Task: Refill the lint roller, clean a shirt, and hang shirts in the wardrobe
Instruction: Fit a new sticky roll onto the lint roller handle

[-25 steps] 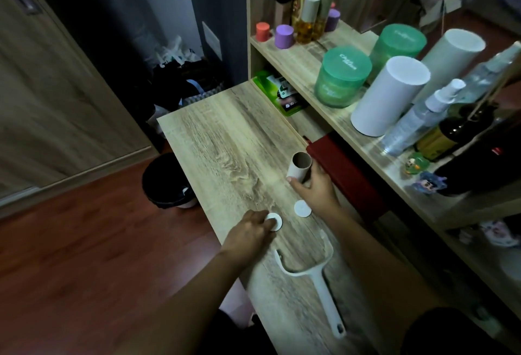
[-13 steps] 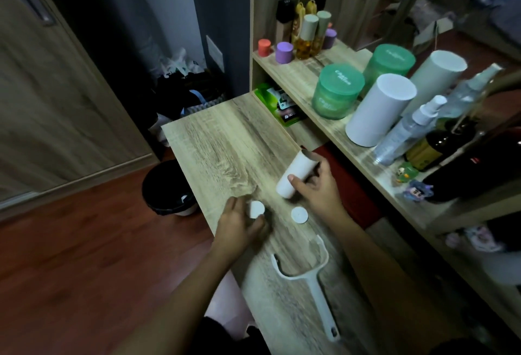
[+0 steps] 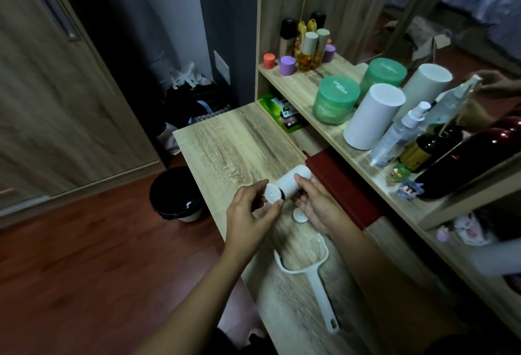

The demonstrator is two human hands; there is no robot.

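- Both hands are up off the wooden desk (image 3: 225, 146) now: a second ago the roll stood on end on the wood and the left hand was down picking at a cap, and now the two parts meet in the air at the centre of the frame
- The left hand (image 3: 248, 213) pinches the white end cap (image 3: 273, 193) between thumb and fingertips and presses it against the near end of the refill roll (image 3: 293, 182)
- The right hand (image 3: 315, 205) is wrapped around the roll from below, thumb on top, holding it tilted with its far end toward the upper right
- My read: this is the capping step of the refill, first cap going in and not clearly seated yet, a dark gap shows at the joint
- A second cap (image 3: 300, 216) lies flat on the desk just under the right hand, so the other end looks undone
- The roller handle (image 3: 315, 278) waits empty lower centre, its fork open toward the hands, well apart from the roll
- The roll itself is a plain white cylinder, smooth, short, slightly blurred
- No shirt anywhere in view; cleaning and hanging look a long way off
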